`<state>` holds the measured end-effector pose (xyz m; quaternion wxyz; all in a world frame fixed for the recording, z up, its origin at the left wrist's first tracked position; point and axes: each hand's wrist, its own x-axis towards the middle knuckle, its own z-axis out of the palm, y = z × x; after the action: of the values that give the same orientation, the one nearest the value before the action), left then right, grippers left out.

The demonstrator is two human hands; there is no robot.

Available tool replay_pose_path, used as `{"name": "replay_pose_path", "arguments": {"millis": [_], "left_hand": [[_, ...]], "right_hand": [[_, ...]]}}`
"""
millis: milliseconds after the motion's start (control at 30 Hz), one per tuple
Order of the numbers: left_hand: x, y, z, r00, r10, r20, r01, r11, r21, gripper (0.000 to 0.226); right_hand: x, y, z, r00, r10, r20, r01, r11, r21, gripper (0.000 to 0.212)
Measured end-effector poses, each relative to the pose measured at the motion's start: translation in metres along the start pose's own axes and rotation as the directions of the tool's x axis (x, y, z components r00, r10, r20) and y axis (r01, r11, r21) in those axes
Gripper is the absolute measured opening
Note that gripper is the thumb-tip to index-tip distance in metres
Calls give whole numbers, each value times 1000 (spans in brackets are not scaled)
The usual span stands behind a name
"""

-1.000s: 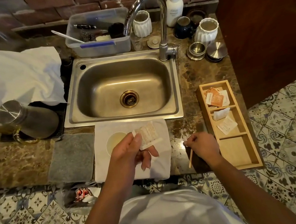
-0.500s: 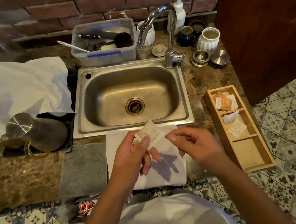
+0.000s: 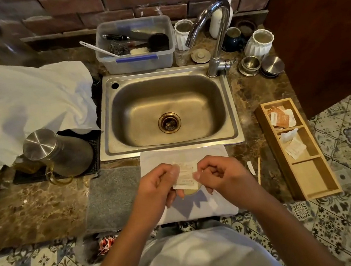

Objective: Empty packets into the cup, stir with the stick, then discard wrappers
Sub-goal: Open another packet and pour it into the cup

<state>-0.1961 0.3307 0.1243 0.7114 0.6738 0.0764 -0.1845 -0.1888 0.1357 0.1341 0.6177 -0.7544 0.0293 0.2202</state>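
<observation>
A small white packet (image 3: 186, 175) is pinched between both hands above the white cloth (image 3: 208, 153). My left hand (image 3: 158, 185) grips its left edge and my right hand (image 3: 219, 175) grips its right edge. Just below the packet a sliver of the cup (image 3: 191, 191) with pale liquid shows; the rest is hidden by my hands. The wooden stir stick (image 3: 259, 171) lies on the counter to the right, beside a small white scrap (image 3: 251, 168). More packets (image 3: 282, 118) sit in the wooden tray (image 3: 322, 189).
The steel sink (image 3: 167, 113) and faucet (image 3: 215, 36) lie straight ahead. A grey mat (image 3: 113, 194) is left of the cloth, a steel kettle (image 3: 59, 152) further left. A bin bag with wrappers (image 3: 105, 244) hangs below the counter edge. Jars and tins stand at back right.
My right hand left the stir stick on the counter and came over to take the packet's right edge. The packet moved lower, over the cup.
</observation>
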Motion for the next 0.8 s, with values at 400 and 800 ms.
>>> {"name": "replay_pose_path", "arguments": {"millis": [400,800], "left_hand": [[5,-37,0,993,-112,-46,118,980,157,25],[6,-57,-1,954,-298,-36,299,933,199,45]], "right_hand": [[17,34,12,979,177,97,-168,981,-99,34],[23,54,15,934,345,95,-339,938,-73,40]]}}
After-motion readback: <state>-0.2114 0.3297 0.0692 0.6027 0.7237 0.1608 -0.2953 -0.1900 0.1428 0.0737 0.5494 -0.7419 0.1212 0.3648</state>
